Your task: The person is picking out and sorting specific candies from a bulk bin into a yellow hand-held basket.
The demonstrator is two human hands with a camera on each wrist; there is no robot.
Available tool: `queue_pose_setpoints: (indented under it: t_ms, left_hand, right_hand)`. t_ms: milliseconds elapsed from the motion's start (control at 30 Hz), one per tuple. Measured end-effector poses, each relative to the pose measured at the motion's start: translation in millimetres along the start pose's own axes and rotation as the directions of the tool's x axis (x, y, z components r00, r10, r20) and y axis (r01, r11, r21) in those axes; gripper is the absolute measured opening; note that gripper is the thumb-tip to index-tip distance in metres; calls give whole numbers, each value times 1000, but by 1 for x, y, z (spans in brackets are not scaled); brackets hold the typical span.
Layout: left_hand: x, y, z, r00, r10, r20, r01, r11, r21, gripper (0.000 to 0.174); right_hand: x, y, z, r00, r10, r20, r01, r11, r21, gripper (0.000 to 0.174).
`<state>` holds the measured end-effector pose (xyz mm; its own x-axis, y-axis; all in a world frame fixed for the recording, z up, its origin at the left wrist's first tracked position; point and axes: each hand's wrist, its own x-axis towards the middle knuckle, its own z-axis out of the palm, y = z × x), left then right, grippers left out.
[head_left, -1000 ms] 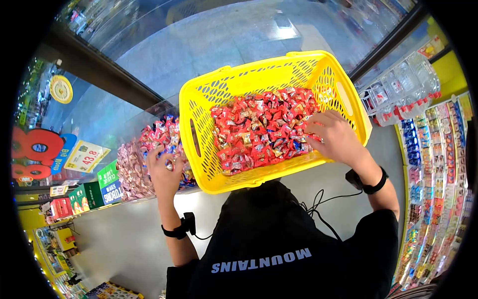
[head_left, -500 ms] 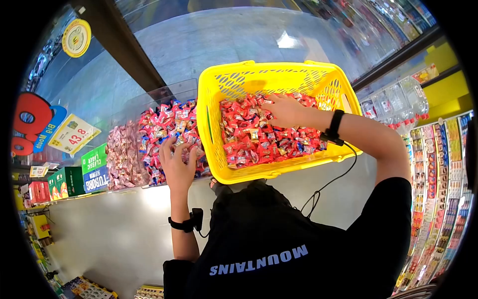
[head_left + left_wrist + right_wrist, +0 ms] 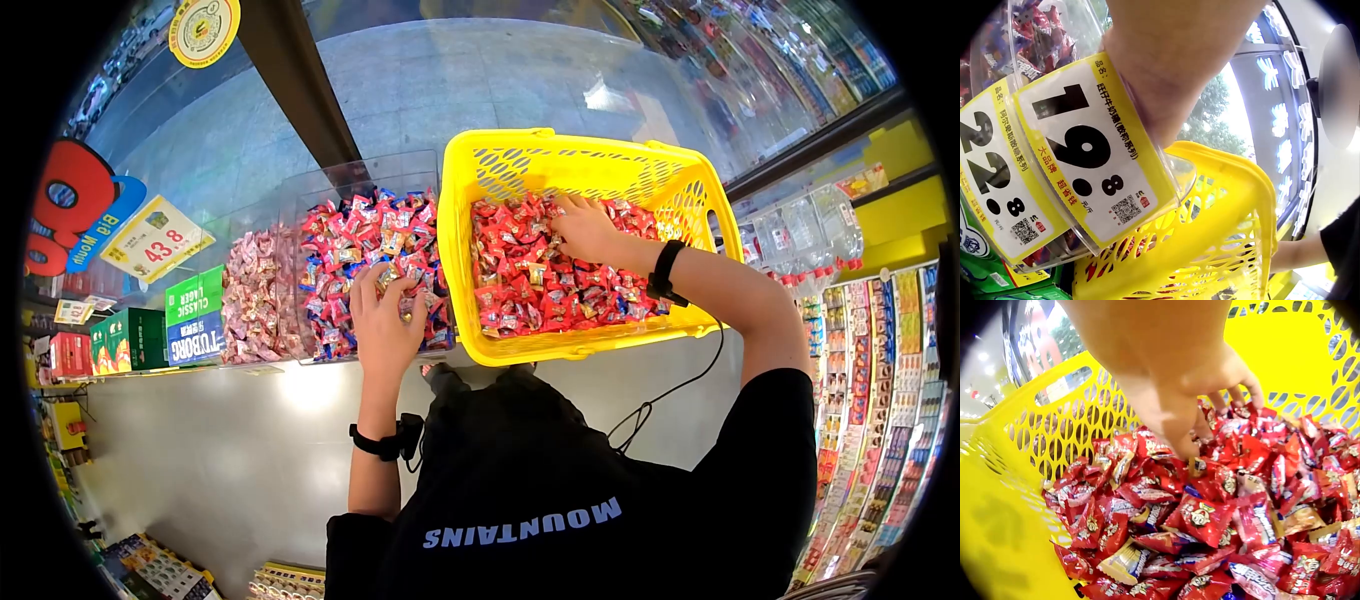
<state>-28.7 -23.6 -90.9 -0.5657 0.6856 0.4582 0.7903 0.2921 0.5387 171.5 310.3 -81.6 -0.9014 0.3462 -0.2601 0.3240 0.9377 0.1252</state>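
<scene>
Over a clear bin of red and blue wrapped candies (image 3: 335,250), the left hand (image 3: 385,325) is spread, with bent fingers and a gap between thumb and fingers; its fingers are out of sight in the left wrist view. The right hand (image 3: 588,232) reaches into a yellow basket (image 3: 457,240), fingers apart, touching the red-wrapped candies (image 3: 550,295) near the far side. In the right wrist view, the right hand (image 3: 1179,394) has a digit against a gold-ended candy (image 3: 1197,466); other fingertips rest farther across the pile, partly hidden.
Left of the bin are pink-wrapped candies (image 3: 250,310), green beer boxes (image 3: 195,300) and a price sign (image 3: 155,240). Price cards (image 3: 1094,150) front the bins. Bottles (image 3: 810,235) and stocked shelves (image 3: 870,400) stand at the right; a window lies beyond.
The right hand has moved from the basket's right side to the far middle of the candies. The left hand stays over the bin, while the head view has shifted.
</scene>
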Motion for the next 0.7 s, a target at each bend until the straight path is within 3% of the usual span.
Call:
queue_pose_setpoints:
  t_ms: [133, 233, 333, 400, 467, 567, 700]
  left_hand:
    - [1, -1, -3, 1000, 22, -6, -22, 999, -35, 22]
    - [7, 7, -18, 998, 56, -37, -58, 996, -65, 24]
    - [16, 25, -44, 993, 83, -87, -91, 991, -101, 21]
    - [21, 39, -59, 988, 153, -8, -152, 970, -191, 34]
    - [30, 63, -69, 951, 293, 99, -253, 920, -300, 42]
    - [37, 75, -62, 903, 407, 137, -324, 855, -405, 52]
    - [37, 79, -60, 885, 445, 135, -361, 841, -403, 48]
  right_hand:
    - [8, 6, -17, 997, 22, 74, -24, 999, 28, 24]
    - [-10, -1, -76, 1000, 6, 1, -6, 973, 231, 26]
    - [-48, -28, -125, 949, -52, -310, 162, 925, 342, 20]
    - [-70, -54, -148, 863, -154, -481, 347, 873, 344, 14]
    - [-85, -81, -162, 686, -355, -635, 541, 832, 119, 17]
    - [-103, -117, -162, 553, -530, -643, 584, 797, -154, 18]
    - [-105, -128, -148, 461, -611, -644, 622, 740, -257, 21]
